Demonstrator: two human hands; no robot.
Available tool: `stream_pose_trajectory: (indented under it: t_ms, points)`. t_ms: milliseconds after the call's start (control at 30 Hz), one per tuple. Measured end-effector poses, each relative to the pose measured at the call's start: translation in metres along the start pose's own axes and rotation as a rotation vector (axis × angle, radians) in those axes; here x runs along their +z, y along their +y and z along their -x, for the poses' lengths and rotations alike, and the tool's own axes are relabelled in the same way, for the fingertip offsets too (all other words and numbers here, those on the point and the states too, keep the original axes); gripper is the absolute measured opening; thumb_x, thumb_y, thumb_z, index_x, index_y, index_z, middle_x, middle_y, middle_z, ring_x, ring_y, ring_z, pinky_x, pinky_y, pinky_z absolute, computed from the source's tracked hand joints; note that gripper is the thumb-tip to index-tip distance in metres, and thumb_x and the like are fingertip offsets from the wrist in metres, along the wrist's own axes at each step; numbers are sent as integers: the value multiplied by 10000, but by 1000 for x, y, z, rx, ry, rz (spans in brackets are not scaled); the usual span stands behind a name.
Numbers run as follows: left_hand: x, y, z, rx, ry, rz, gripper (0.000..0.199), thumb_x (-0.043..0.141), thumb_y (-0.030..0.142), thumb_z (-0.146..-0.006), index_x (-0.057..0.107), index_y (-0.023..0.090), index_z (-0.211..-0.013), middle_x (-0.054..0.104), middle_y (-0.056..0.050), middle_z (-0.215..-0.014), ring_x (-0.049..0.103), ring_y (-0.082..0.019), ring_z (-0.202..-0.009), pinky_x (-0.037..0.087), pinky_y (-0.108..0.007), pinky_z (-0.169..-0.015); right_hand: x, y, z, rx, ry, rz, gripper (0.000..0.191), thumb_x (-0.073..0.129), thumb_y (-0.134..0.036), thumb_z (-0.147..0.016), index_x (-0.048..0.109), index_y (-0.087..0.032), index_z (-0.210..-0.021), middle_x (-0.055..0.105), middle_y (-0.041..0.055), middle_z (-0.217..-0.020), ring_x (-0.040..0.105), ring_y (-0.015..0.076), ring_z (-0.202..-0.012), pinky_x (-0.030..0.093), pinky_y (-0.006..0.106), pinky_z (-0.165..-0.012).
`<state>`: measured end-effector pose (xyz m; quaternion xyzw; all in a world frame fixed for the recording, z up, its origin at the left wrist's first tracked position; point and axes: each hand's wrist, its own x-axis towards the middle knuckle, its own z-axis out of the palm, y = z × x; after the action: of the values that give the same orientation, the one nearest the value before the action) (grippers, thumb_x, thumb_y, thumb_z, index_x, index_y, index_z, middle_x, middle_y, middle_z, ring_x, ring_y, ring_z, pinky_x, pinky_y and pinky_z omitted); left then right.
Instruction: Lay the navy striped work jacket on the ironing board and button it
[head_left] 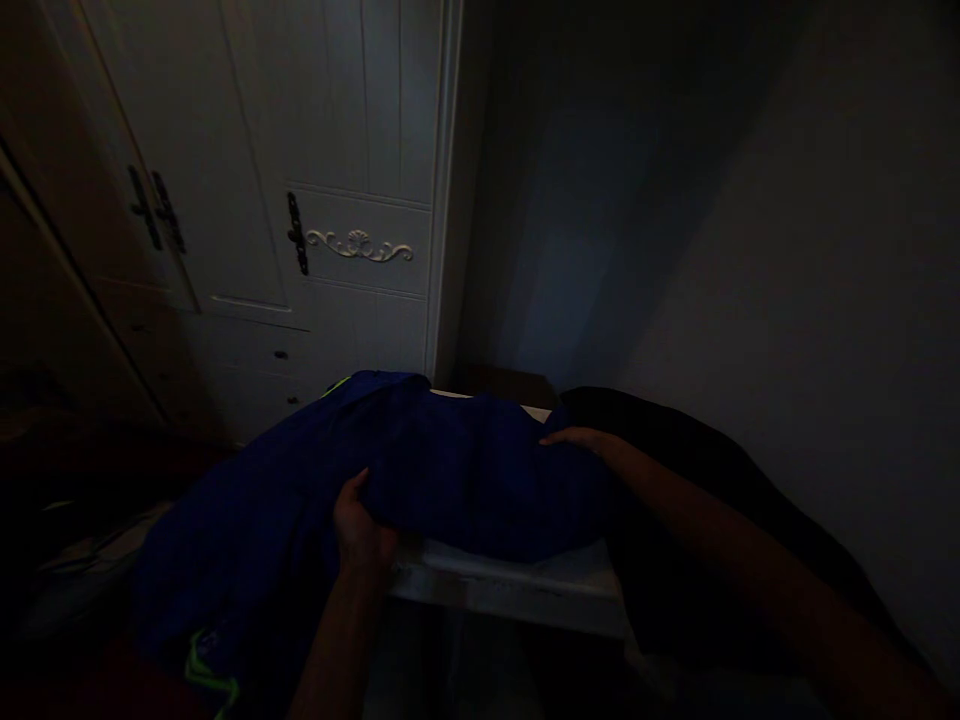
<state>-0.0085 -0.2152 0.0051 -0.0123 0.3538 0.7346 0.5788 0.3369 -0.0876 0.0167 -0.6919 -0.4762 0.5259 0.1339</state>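
A dark blue garment (pixel 457 470) with bright green trim lies across a narrow white tabletop (pixel 517 590), its left part hanging down past the edge. What kind of garment it is cannot be made out in the dim light. My left hand (pixel 364 530) grips the cloth at the near edge, thumb on top and the other fingers mostly hidden. At the far right end, my right hand (pixel 589 440) is closed on the same cloth, which bunches up beside the fingers. Something black, apparently cloth (pixel 675 440), lies under and beyond my right forearm.
A white wardrobe (pixel 360 330) with dark handles and a carved ornament stands behind to the left. A plain wall (pixel 810 300) rises on the right. A brown box-like thing (pixel 510 383) sits behind the tabletop. Unclear items (pixel 82 560) lie in shadow at the lower left.
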Motion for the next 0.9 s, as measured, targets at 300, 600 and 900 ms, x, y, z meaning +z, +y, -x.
stream_pose_trajectory:
  t_ms: [300,600,900]
  points:
    - [24,1,10,-63,-1,14,194,528,180,-786,698,146,-874,731,-57,-770,693,-196,-731,578,-353,-822,-26,-33,7,-227,381,203,211,792,-167,-527,603,-176,-620,638,37,-653,654,256,-801,532,315,-697]
    - [86,-34,5,-149,-177,5,205,530,185,-742,700,135,-847,731,-71,-766,698,-206,-735,585,-326,-755,-94,-43,87,-280,669,249,141,719,-141,-577,629,-169,-681,669,92,-759,645,275,-804,503,322,-651]
    - [217,-130,-24,-455,-535,-67,176,531,159,-725,663,120,-835,706,-63,-692,686,-204,-649,583,-331,-710,-148,28,206,-177,1197,235,40,643,-212,-656,645,-173,-648,661,52,-651,656,225,-684,461,281,-583]
